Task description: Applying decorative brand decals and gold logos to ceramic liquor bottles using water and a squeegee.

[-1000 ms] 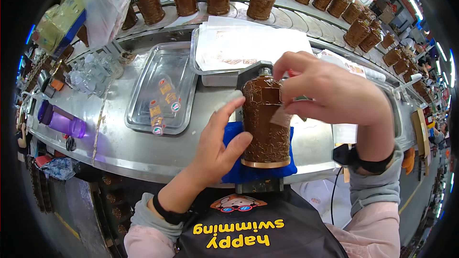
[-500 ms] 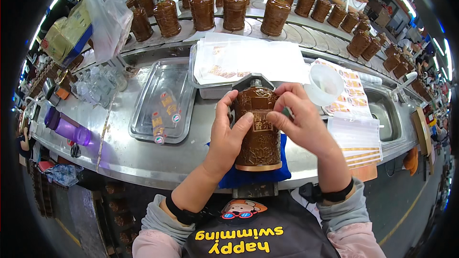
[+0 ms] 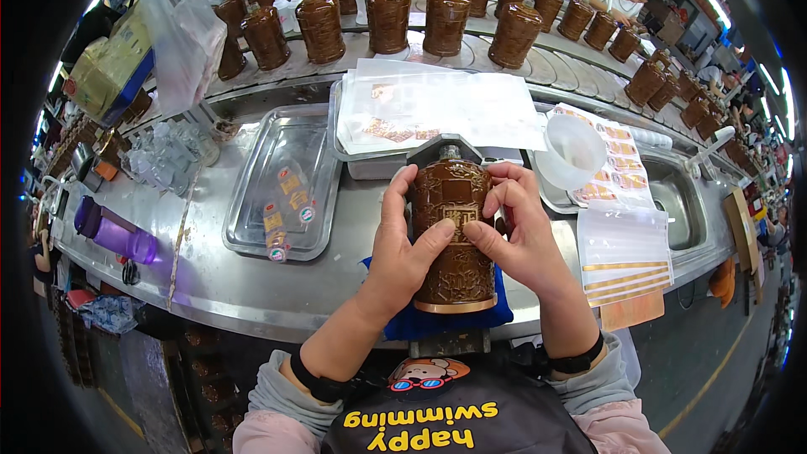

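A brown glazed bottle [image 3: 454, 276] with raised relief, a gold panel on its front and a gold band at its base lies on a blue cloth [image 3: 496, 311] over a dark stand. Its neck points away from me. My left hand [image 3: 402, 244] wraps the left side, thumb pressed on the gold panel. From the right, my right hand [image 3: 528, 240] grips it, with its thumb on the panel's edge and its fingers bent along the far right side. Both thumbs nearly meet. Whether anything small is under the right fingers, I cannot tell.
Several brown bottles [image 3: 389, 17] stand on the conveyor [image 3: 538, 74] beyond the bench. Paper sheets [image 3: 445, 105], a steel tray [image 3: 238, 223] with small labels, a white bowl [image 3: 573, 153] and a purple bottle [image 3: 126, 240] surround the work area. A sink [image 3: 677, 202] lies right.
My right hand, which was pinching at the bottle's upper right, now lies against its side with the thumb on the panel. The conveyor's bottles have shifted to the right.
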The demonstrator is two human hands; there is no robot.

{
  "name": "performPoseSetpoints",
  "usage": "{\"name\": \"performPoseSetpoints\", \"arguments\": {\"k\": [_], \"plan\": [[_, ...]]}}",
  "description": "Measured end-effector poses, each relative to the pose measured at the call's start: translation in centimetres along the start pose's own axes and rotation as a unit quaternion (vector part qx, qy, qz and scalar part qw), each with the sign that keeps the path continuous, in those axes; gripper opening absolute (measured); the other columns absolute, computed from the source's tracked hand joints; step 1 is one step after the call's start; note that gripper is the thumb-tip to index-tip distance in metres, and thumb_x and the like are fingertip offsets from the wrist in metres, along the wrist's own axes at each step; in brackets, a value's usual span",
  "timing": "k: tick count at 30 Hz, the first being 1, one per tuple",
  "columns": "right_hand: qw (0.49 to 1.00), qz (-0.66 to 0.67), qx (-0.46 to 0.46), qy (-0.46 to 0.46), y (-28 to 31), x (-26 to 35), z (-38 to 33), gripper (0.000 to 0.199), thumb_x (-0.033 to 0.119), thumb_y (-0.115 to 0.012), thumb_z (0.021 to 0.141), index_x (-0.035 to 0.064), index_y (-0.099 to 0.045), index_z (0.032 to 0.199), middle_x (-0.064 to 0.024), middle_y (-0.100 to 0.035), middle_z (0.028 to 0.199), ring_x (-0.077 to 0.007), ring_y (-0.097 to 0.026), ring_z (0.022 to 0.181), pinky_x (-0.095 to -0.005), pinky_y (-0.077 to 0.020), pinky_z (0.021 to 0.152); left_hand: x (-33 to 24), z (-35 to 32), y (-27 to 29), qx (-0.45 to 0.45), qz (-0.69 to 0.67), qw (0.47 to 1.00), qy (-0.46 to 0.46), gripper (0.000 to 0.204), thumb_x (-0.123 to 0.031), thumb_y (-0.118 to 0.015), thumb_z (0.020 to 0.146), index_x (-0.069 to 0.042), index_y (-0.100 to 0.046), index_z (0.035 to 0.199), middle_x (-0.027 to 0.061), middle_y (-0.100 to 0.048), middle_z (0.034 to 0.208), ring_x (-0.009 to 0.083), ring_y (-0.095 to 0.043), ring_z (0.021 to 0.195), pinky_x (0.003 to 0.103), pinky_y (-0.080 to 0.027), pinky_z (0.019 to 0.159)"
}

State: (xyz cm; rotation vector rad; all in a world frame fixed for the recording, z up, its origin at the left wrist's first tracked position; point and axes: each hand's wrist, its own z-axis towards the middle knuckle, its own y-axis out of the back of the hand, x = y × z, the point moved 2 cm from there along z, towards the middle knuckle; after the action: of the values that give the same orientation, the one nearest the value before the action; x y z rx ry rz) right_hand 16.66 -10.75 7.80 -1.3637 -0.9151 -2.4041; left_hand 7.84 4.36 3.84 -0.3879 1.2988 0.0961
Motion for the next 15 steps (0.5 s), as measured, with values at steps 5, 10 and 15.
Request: {"name": "performPoseSetpoints", "arguments": {"k": [5, 10, 15], "plan": [[1.0, -0.006, 0.008, 0.0, 0.0, -0.3, 0.0, 0.033, 0.021, -0.079, 0.077, 0.0066, -0.051, 0.086, -0.0167, -0.04, 0.119, -0.0288, -0.042, 0.116, -0.036, -0.04, 0.092, 0.0, -0.1, -0.1, 0.005, -0.006, 1.0, 0.006, 0.073, -0.018, -0.062, 0.089, 0.003, -0.021, 0.145, 0.0188, -0.037, 0.139, 0.0237, -0.04, 0.127, 0.036, -0.033, 0.108], [0.999, 0.043, 0.012, -0.01, 0.0, -0.7, 0.0, 0.029, 0.02, -0.076, 0.08, 0.0071, -0.051, 0.087, -0.0159, -0.039, 0.122, -0.025, -0.042, 0.113, -0.0314, -0.0414, 0.088, -0.2, -0.2, -0.3, 0.016, -0.061, 0.998, 0.016, 0.072, -0.018, -0.061, 0.091, 0.003, -0.018, 0.146, 0.0178, -0.037, 0.139, 0.0227, -0.042, 0.126, 0.035, -0.034, 0.107], [0.998, 0.056, 0.01, -0.007, -0.1, -1.0, 0.0, 0.025, 0.019, -0.073, 0.083, 0.0072, -0.052, 0.087, -0.0152, -0.039, 0.122, -0.0224, -0.043, 0.11, -0.0282, -0.0418, 0.083, -0.3, -0.2, -0.4, 0.022, -0.074, 0.997, 0.014, 0.07, -0.017, -0.059, 0.093, 0.003, -0.017, 0.146, 0.0174, -0.036, 0.139, 0.0221, -0.041, 0.126, 0.035, -0.034, 0.107]]}}
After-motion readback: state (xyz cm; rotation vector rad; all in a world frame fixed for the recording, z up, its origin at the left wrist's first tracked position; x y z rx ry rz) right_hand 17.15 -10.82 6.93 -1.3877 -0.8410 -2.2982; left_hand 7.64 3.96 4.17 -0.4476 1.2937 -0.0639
